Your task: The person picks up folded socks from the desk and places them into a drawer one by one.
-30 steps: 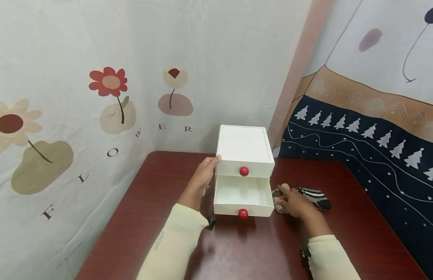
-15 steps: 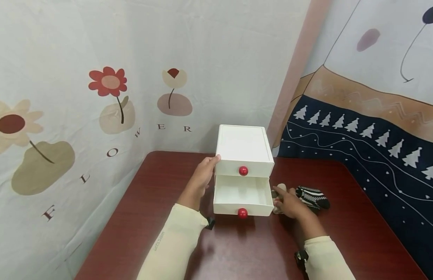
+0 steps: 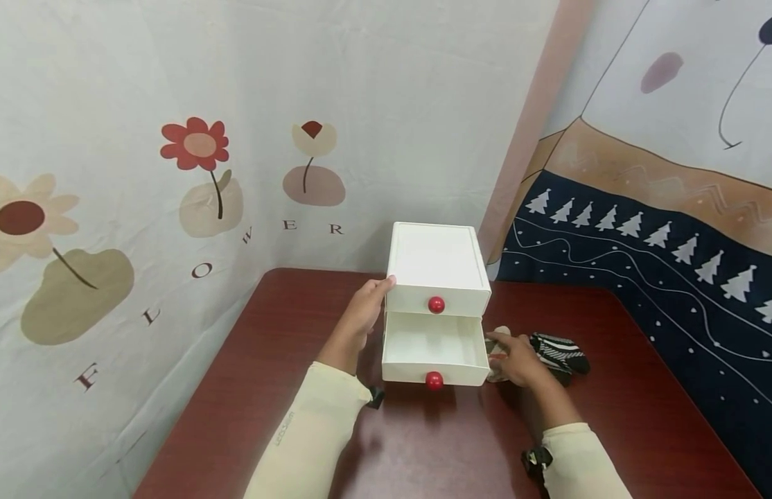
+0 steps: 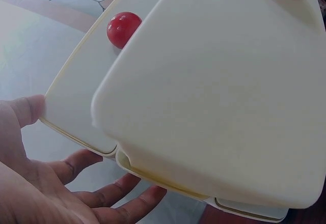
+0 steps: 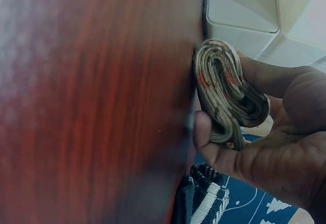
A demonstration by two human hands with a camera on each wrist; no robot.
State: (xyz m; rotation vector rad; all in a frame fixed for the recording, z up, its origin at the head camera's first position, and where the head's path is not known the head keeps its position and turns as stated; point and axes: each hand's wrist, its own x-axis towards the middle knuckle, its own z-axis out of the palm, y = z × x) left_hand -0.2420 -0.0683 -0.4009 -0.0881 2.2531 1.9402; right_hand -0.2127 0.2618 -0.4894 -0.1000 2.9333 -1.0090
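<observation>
Pale cloth (image 3: 392, 83), printed with flowers and letters, hangs at the far side and left in the head view, with a dark-blue tree print (image 3: 617, 270) at the right and a red-brown table (image 3: 224, 402) below. Towards the far side stands a white drawer unit (image 3: 437, 255), its upper drawer (image 3: 407, 300) closed, its lower drawer (image 3: 401, 372) pulled out to the near side. The left hand (image 3: 363, 312) rests at the unit's left side, thumb at the front corner. The right hand (image 3: 519, 360) has hold of a beige knit roll (image 3: 495, 351), just right of the lower drawer and partly hidden by the fingers. Farther right lies a black-and-white knit (image 3: 557, 352).

From the left wrist, the thumb touches the unit's edge and the other fingers spread, lightly bent, along its side. Light, even pressure there should be enough to brace it.

From the right wrist, thumb and fingers pinch the roll from two sides, low by the table. Its folded layers face the camera in an oval coil, cream and grey-green with orange flecks, darker at one end. It looks soft and springy, so pinching across all the layers should stop it uncoiling; squeezing only the outer one might let it slip.
</observation>
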